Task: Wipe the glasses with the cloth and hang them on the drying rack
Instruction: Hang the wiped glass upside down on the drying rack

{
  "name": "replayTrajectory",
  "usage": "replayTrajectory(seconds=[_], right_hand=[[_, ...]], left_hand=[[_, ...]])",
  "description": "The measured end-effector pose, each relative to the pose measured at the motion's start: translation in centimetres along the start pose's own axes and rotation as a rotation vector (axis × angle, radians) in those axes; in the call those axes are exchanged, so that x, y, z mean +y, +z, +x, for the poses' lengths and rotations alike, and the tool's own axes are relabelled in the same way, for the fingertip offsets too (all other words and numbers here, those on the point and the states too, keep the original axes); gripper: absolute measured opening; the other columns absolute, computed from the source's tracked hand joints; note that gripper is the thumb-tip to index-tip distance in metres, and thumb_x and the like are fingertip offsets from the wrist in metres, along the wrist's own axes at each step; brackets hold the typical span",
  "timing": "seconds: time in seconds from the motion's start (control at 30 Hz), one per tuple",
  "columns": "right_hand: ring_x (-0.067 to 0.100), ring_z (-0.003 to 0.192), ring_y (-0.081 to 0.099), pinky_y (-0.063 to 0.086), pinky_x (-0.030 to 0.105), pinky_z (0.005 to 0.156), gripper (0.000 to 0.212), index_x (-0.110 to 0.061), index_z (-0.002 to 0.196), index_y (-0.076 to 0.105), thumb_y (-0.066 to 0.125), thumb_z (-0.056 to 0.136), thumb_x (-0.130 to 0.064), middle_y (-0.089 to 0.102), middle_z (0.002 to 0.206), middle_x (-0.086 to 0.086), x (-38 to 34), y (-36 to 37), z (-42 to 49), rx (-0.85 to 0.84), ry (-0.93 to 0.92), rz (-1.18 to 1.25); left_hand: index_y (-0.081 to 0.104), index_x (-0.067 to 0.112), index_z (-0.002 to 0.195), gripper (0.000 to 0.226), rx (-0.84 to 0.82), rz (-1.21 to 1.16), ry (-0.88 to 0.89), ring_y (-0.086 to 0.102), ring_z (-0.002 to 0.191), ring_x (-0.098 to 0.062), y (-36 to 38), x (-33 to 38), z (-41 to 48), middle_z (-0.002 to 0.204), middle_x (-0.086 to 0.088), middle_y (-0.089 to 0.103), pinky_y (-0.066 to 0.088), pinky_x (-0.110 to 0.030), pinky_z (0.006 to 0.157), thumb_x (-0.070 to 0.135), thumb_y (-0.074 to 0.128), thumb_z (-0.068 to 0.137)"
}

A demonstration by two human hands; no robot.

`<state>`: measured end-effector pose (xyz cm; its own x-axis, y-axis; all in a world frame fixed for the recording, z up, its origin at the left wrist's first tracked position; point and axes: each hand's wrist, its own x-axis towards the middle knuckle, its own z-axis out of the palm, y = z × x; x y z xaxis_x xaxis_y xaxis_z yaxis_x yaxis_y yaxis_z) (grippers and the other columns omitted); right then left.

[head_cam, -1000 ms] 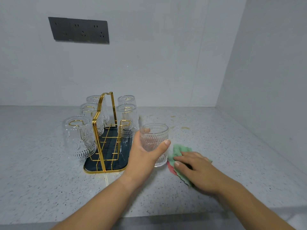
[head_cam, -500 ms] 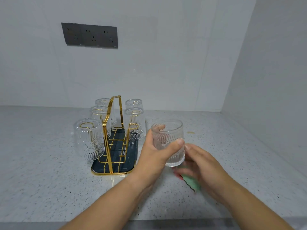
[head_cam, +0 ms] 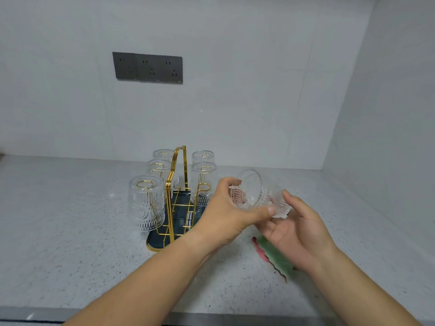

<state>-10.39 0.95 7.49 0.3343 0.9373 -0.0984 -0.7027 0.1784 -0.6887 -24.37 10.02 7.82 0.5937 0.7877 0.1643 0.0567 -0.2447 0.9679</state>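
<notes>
A ribbed clear glass (head_cam: 256, 194) is tipped on its side in the air, to the right of the gold wire drying rack (head_cam: 175, 184). My left hand (head_cam: 226, 212) grips it around the rim, with the mouth facing me. My right hand (head_cam: 299, 231) sits just under the glass's base. Its upper fingers are spread and touch the base, and the green and red cloth (head_cam: 273, 252) hangs from under its palm. Several glasses hang upside down on the rack, the nearest one (head_cam: 146, 203) at its front left. The front right peg (head_cam: 203, 187) is bare.
The rack stands on a dark tray (head_cam: 155, 243) on the speckled counter (head_cam: 70, 231). A wall (head_cam: 388, 137) closes off the right side. A grey socket panel (head_cam: 147, 68) is on the back wall. The counter's front edge (head_cam: 141, 314) runs below my forearms.
My left hand has lifted the glass off the counter and tipped it on its side. My right hand has picked the cloth up from the counter and come under the glass.
</notes>
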Motion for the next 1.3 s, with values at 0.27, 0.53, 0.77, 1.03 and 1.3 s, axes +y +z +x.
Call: replayTrajectory(seconds=[0.27, 0.53, 0.77, 1.03, 1.3], right_hand=[[0.02, 0.089, 0.074, 0.059, 0.04, 0.083, 0.021, -0.015, 0.11, 0.07, 0.073, 0.09, -0.013, 0.076, 0.101, 0.006, -2.6, 3.9, 2.7, 0.032, -0.213, -0.569], [0.026, 0.119, 0.067, 0.054, 0.048, 0.104, 0.053, -0.019, 0.136, 0.059, 0.077, 0.087, -0.007, 0.064, 0.133, 0.007, -2.1, 7.4, 5.5, -0.114, -0.23, -0.801], [0.02, 0.118, 0.068, 0.053, 0.042, 0.105, 0.067, -0.026, 0.138, 0.058, 0.08, 0.075, -0.031, 0.071, 0.126, -0.001, -0.8, 8.6, 6.3, -0.212, -0.262, -0.955], [0.012, 0.108, 0.073, 0.056, 0.038, 0.102, 0.06, -0.021, 0.141, 0.055, 0.079, 0.086, -0.017, 0.067, 0.129, -0.001, 0.7, 8.9, 7.4, -0.238, -0.292, -1.01], [0.006, 0.096, 0.075, 0.058, 0.022, 0.085, 0.059, -0.014, 0.137, 0.057, 0.082, 0.084, -0.01, 0.071, 0.116, -0.004, 2.2, 8.2, 7.7, -0.236, -0.269, -1.049]], left_hand=[[0.049, 0.028, 0.148, 0.083, -0.085, 0.385, 0.091, 0.063, 0.121, -0.011, -5.9, 6.5, 2.4, 0.129, 0.006, 0.063, 0.052, -0.03, 0.102, 0.055, 0.085, 0.079], [0.046, 0.018, 0.154, 0.092, -0.137, 0.678, 0.066, 0.069, 0.111, -0.018, -10.0, 6.9, 4.5, 0.122, 0.001, 0.069, 0.056, -0.038, 0.103, 0.045, 0.09, 0.078], [0.05, 0.028, 0.15, 0.094, -0.095, 0.89, 0.112, 0.062, 0.118, -0.015, -12.3, 7.1, 4.7, 0.126, 0.009, 0.064, 0.041, -0.045, 0.117, 0.062, 0.089, 0.071], [0.051, 0.031, 0.136, 0.086, -0.013, 0.973, 0.128, 0.056, 0.126, -0.009, -13.3, 4.5, 4.4, 0.122, 0.013, 0.064, 0.001, -0.055, 0.125, 0.068, 0.087, 0.067], [0.06, 0.027, 0.135, 0.081, -0.03, 1.051, 0.152, 0.043, 0.143, -0.011, -13.5, 3.8, 4.3, 0.129, 0.011, 0.063, -0.003, -0.055, 0.127, 0.075, 0.078, 0.071]])
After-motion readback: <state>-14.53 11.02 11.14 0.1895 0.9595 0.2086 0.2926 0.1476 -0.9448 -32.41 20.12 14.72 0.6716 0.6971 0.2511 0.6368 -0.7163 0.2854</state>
